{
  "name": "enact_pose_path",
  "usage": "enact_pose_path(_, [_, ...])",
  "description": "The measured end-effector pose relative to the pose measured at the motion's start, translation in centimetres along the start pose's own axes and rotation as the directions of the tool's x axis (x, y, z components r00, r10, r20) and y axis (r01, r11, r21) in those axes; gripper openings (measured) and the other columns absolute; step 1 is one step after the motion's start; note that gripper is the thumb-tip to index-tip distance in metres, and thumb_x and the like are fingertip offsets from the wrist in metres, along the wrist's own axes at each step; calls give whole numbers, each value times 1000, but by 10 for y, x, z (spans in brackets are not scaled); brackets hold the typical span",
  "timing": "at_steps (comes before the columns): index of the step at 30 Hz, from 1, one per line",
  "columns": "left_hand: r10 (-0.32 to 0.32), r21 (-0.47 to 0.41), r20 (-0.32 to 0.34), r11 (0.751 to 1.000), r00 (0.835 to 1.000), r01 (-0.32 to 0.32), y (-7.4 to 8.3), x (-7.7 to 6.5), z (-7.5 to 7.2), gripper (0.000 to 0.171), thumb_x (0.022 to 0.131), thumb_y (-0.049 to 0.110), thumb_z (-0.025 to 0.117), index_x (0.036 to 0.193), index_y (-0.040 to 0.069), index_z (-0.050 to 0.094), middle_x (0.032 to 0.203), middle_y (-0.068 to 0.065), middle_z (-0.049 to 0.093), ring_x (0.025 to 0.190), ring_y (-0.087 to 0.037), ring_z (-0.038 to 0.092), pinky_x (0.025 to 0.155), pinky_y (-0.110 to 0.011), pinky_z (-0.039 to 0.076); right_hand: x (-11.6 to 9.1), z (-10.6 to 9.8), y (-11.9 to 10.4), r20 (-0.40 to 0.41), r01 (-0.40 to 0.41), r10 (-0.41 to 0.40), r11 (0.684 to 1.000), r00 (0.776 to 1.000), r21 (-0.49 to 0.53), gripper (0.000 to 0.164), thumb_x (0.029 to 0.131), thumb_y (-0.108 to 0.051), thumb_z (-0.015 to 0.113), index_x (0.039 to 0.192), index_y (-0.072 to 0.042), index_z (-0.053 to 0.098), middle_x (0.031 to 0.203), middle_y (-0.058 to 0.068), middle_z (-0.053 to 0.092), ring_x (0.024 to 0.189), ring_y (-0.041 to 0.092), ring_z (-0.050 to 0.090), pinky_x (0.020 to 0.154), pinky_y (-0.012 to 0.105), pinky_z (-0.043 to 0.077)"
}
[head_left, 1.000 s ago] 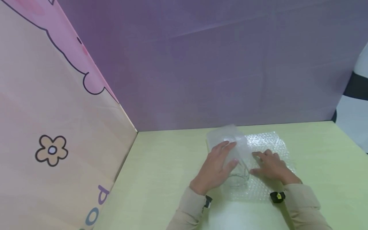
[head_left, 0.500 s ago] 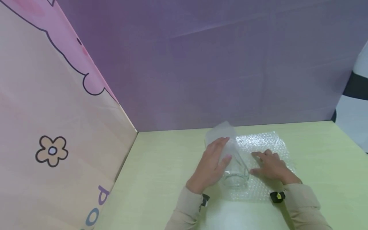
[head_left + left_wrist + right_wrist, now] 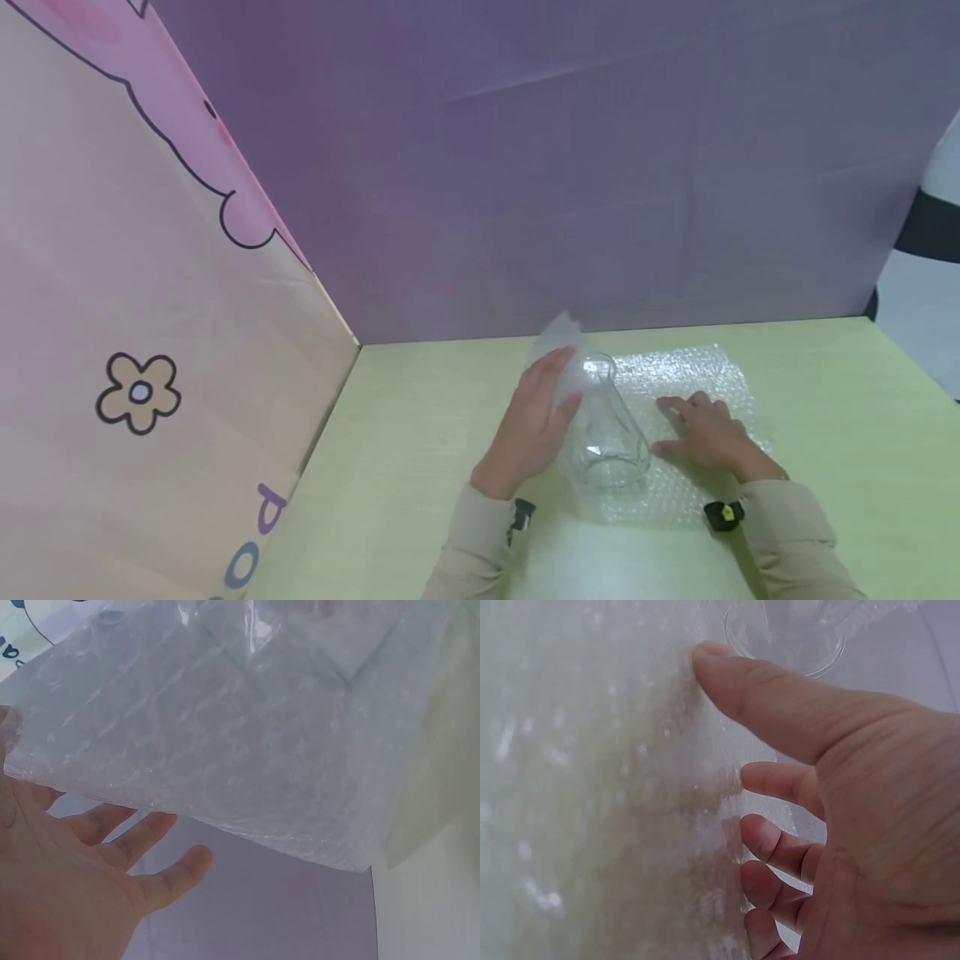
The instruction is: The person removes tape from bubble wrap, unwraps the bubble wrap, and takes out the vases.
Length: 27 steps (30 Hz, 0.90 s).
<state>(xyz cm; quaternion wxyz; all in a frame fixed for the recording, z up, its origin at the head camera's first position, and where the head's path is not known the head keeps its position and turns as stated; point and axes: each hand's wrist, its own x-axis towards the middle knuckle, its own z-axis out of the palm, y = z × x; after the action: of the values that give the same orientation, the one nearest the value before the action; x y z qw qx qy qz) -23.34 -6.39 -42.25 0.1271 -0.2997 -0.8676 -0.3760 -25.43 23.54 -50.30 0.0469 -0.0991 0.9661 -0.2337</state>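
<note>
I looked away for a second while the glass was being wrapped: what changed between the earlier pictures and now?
The left hand swung the bubble wrap flap back off the glass, moving left and away, so the glass now lies uncovered on its side. The flap stands raised against that hand's fingers. The right hand stayed flat on the bubble wrap sheet; the glass and green table did not move.

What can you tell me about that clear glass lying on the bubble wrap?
The glass is clear and empty, lying on its side on the bubble wrap sheet spread over the green table, its wide open end towards the person. The left hand lifts a flap of wrap beside it; the right hand presses the sheet flat, thumb near the glass.
</note>
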Motion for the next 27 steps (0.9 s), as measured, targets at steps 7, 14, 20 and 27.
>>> enact_pose_path(7, [-6, -3, -34, 1000, 999, 6, -4, -1, -8, 56, 111, 34, 37, 162, 16, 27, 166, -9, 35, 154, -29, 32, 126, -51, 30, 1, -1, 0, 9, -3, 3, 1000, 1000, -9, 90, 81, -56, 79, 150, -7, 46, 126, 29, 50, 105, 42, 49, 73, 54, 49])
enact_pose_path(14, [-19, -23, -74, 1000, 997, 17, -9, -2, -14, 57, 111, 35, 39, 162, 15, 27, 164, -12, 36, 152, -32, 35, 123, -56, 35, 2, -1, 1, 13, -1, 1, 1000, 1000, -25, 91, 81, -57, 79, 150, -7, 47, 126, 31, 50, 105, 44, 49, 72, 56, 50])
enact_pose_path(20, [-37, -51, -85, 998, 996, 33, -14, -1, -18, 57, 111, 36, 39, 162, 15, 26, 166, -11, 34, 153, -31, 33, 124, -55, 33, 2, -2, 1, 17, -6, 7, 1000, 1000, -30, 91, 81, -57, 78, 150, -7, 46, 127, 31, 50, 107, 45, 49, 74, 60, 50])
enact_pose_path(27, [-56, -71, -102, 996, 993, 49, -19, -2, -22, 57, 111, 36, 38, 162, 13, 28, 165, -12, 34, 153, -29, 33, 124, -56, 32, 2, 0, 2, 6, 0, 0, 999, 1000, -39, 90, 81, -58, 78, 150, -8, 47, 128, 32, 50, 106, 46, 50, 73, 59, 51])
